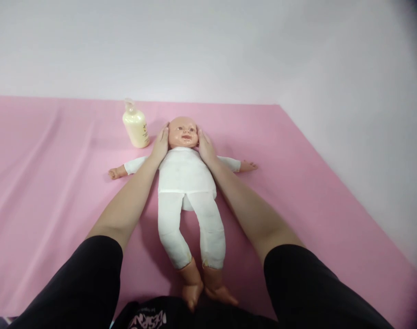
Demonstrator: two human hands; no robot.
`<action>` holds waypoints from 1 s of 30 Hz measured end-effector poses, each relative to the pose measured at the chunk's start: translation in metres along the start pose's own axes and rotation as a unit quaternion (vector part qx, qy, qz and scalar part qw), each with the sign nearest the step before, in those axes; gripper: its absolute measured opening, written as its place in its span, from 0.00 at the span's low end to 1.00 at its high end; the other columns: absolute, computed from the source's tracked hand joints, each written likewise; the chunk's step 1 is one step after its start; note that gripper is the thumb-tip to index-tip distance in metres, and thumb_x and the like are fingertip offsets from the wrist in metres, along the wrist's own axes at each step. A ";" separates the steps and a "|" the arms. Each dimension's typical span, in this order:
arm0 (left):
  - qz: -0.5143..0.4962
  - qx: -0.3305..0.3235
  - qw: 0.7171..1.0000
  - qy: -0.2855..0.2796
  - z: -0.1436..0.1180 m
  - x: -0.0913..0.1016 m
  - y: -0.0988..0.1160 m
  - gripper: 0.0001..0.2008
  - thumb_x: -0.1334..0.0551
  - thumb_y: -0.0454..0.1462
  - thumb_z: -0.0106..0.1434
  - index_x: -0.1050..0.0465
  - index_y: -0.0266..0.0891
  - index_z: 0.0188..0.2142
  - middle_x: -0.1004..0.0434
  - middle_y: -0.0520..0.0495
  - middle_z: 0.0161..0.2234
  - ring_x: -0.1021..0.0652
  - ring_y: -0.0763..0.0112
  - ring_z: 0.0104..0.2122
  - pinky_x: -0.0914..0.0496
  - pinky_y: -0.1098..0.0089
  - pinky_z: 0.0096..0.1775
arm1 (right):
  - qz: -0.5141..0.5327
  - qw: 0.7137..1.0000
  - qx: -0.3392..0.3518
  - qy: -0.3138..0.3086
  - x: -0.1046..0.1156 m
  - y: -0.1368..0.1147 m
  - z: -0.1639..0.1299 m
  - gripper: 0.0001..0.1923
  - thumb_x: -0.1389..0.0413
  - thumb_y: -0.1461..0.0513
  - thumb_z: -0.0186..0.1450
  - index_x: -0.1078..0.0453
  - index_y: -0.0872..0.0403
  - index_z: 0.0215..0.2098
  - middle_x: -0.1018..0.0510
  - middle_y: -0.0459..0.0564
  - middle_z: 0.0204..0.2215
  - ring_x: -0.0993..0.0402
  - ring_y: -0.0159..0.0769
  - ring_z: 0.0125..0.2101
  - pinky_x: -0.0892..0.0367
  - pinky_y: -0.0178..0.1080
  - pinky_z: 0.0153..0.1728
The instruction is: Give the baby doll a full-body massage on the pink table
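Note:
A baby doll (187, 171) in a white top and trousers lies on its back, its bare feet towards me and its arms stretched out sideways. Against the left side of its head rests my left hand (161, 142), fingers stretched out flat and pointing away from me. My right hand (205, 144) lies the same way along the head's other side, so the head sits between both palms. Some fingertips are partly hidden beside the head. Neither hand is wrapped round anything.
A pale yellow pump bottle (136, 127) stands left of the doll's head. Under everything spreads a pink cloth (57, 205) with some creases on the left. Its far edge meets a whitish wall (181, 50), and its right edge runs diagonally.

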State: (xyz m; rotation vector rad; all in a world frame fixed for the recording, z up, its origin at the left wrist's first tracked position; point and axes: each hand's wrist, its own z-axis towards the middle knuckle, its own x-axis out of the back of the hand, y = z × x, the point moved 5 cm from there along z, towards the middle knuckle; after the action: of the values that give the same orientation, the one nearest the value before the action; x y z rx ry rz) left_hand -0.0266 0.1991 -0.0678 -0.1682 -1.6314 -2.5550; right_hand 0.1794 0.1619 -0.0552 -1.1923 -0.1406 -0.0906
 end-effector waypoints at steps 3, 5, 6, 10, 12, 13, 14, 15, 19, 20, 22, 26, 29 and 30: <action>0.026 -0.008 1.000 0.010 -0.002 0.003 0.005 0.38 0.52 0.65 0.72 0.32 0.43 0.66 0.32 0.39 0.69 0.34 0.56 0.71 0.43 0.53 0.73 | 0.039 0.998 -0.044 0.026 0.002 0.004 0.002 0.42 0.56 0.34 0.70 0.37 0.48 0.71 0.30 0.52 0.70 0.36 0.44 0.71 0.39 0.55 0.71; 0.037 -0.008 0.999 0.019 -0.005 0.003 0.012 0.38 0.51 0.65 0.71 0.32 0.43 0.66 0.32 0.38 0.69 0.34 0.55 0.71 0.43 0.52 0.73 | 0.050 0.997 -0.045 0.033 0.002 0.003 0.002 0.40 0.54 0.35 0.70 0.36 0.47 0.70 0.30 0.52 0.70 0.36 0.43 0.71 0.39 0.56 0.71; 0.039 -0.008 0.999 0.019 -0.007 0.002 0.015 0.39 0.49 0.66 0.70 0.33 0.43 0.66 0.33 0.37 0.70 0.35 0.54 0.72 0.44 0.52 0.73 | 0.053 0.997 -0.043 0.034 0.002 0.001 0.001 0.40 0.53 0.35 0.70 0.35 0.47 0.70 0.30 0.52 0.70 0.36 0.43 0.71 0.40 0.56 0.71; 0.036 -0.026 0.999 -0.008 -0.013 -0.003 0.025 0.42 0.40 0.66 0.65 0.39 0.47 0.69 0.40 0.38 0.73 0.38 0.51 0.73 0.46 0.51 0.73 | 0.040 0.999 -0.029 0.013 -0.001 -0.009 -0.003 0.41 0.55 0.33 0.70 0.34 0.46 0.69 0.31 0.51 0.70 0.37 0.44 0.71 0.40 0.55 0.72; 0.047 -0.035 0.998 -0.027 -0.014 -0.004 0.027 0.45 0.38 0.66 0.63 0.42 0.47 0.71 0.43 0.36 0.74 0.40 0.49 0.74 0.47 0.49 0.74 | 0.034 0.999 -0.028 0.002 -0.002 -0.015 -0.005 0.43 0.55 0.32 0.69 0.36 0.47 0.70 0.31 0.52 0.70 0.37 0.44 0.72 0.39 0.53 0.72; 0.055 -0.038 0.997 -0.035 -0.014 -0.005 0.026 0.47 0.37 0.67 0.62 0.43 0.46 0.72 0.44 0.35 0.75 0.41 0.48 0.74 0.48 0.49 0.74 | 0.032 0.999 -0.028 -0.002 -0.002 -0.017 -0.006 0.46 0.54 0.31 0.67 0.37 0.48 0.71 0.31 0.53 0.70 0.37 0.45 0.72 0.39 0.53 0.72; 0.063 -0.041 0.996 -0.042 -0.013 -0.005 0.026 0.49 0.37 0.67 0.61 0.45 0.45 0.72 0.46 0.34 0.75 0.42 0.47 0.74 0.48 0.49 0.74 | 0.030 0.999 -0.026 -0.006 -0.002 -0.019 -0.006 0.48 0.52 0.30 0.66 0.39 0.50 0.72 0.32 0.54 0.71 0.38 0.45 0.72 0.40 0.52 0.73; 0.069 -0.044 0.996 -0.048 -0.013 -0.004 0.025 0.51 0.37 0.67 0.61 0.47 0.45 0.73 0.47 0.33 0.75 0.42 0.46 0.75 0.49 0.49 0.74 | 0.026 0.999 -0.022 -0.011 -0.003 -0.021 -0.006 0.51 0.50 0.29 0.64 0.40 0.51 0.73 0.34 0.56 0.72 0.38 0.45 0.72 0.41 0.51 0.73; 0.069 -0.057 0.994 -0.061 -0.012 -0.003 0.020 0.47 0.40 0.65 0.65 0.50 0.47 0.74 0.51 0.36 0.77 0.46 0.48 0.76 0.50 0.49 0.74 | 0.003 0.999 0.000 -0.040 -0.004 -0.026 -0.007 0.58 0.44 0.27 0.58 0.44 0.49 0.74 0.37 0.54 0.74 0.44 0.48 0.75 0.46 0.50 0.76; 0.066 -0.058 0.994 -0.061 -0.012 -0.003 0.018 0.46 0.41 0.64 0.67 0.51 0.48 0.74 0.51 0.37 0.77 0.46 0.49 0.76 0.50 0.49 0.75 | 0.003 0.999 -0.001 -0.043 -0.005 -0.025 -0.007 0.58 0.44 0.27 0.57 0.45 0.49 0.75 0.38 0.54 0.74 0.45 0.49 0.75 0.47 0.51 0.76; 0.056 -0.055 0.995 -0.057 -0.012 -0.002 0.015 0.44 0.41 0.63 0.68 0.51 0.49 0.75 0.51 0.39 0.77 0.46 0.50 0.76 0.50 0.49 0.75 | 0.005 0.999 -0.008 -0.040 -0.005 -0.024 -0.008 0.58 0.45 0.27 0.59 0.46 0.50 0.75 0.39 0.55 0.74 0.46 0.48 0.75 0.47 0.51 0.76; 0.049 -0.044 0.996 -0.052 -0.011 -0.004 0.012 0.41 0.42 0.60 0.70 0.51 0.50 0.75 0.51 0.40 0.77 0.46 0.53 0.76 0.49 0.50 0.74 | 0.014 1.000 -0.025 -0.009 -0.003 -0.017 -0.007 0.50 0.55 0.30 0.66 0.44 0.50 0.74 0.41 0.52 0.75 0.46 0.42 0.75 0.47 0.51 0.75; 0.056 -0.028 0.997 -0.050 -0.010 -0.004 0.011 0.42 0.41 0.59 0.70 0.51 0.47 0.75 0.52 0.39 0.77 0.46 0.52 0.76 0.49 0.51 0.74 | 0.024 0.999 -0.024 0.006 -0.002 -0.013 -0.005 0.45 0.56 0.32 0.69 0.41 0.48 0.73 0.38 0.52 0.74 0.42 0.41 0.74 0.44 0.52 0.74; 0.053 -0.024 0.997 -0.050 -0.010 -0.004 0.010 0.42 0.41 0.59 0.70 0.51 0.47 0.75 0.52 0.39 0.77 0.46 0.52 0.76 0.50 0.50 0.75 | 0.026 0.999 -0.020 0.009 -0.002 -0.013 -0.005 0.44 0.56 0.33 0.69 0.40 0.48 0.73 0.36 0.52 0.73 0.41 0.41 0.73 0.43 0.52 0.74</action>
State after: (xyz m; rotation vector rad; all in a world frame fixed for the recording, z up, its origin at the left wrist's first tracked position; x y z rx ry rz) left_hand -0.0216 0.1859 -0.0634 -0.3819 -1.5490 -2.5439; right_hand 0.1761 0.1528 -0.0454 -1.2347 -0.0929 -0.0590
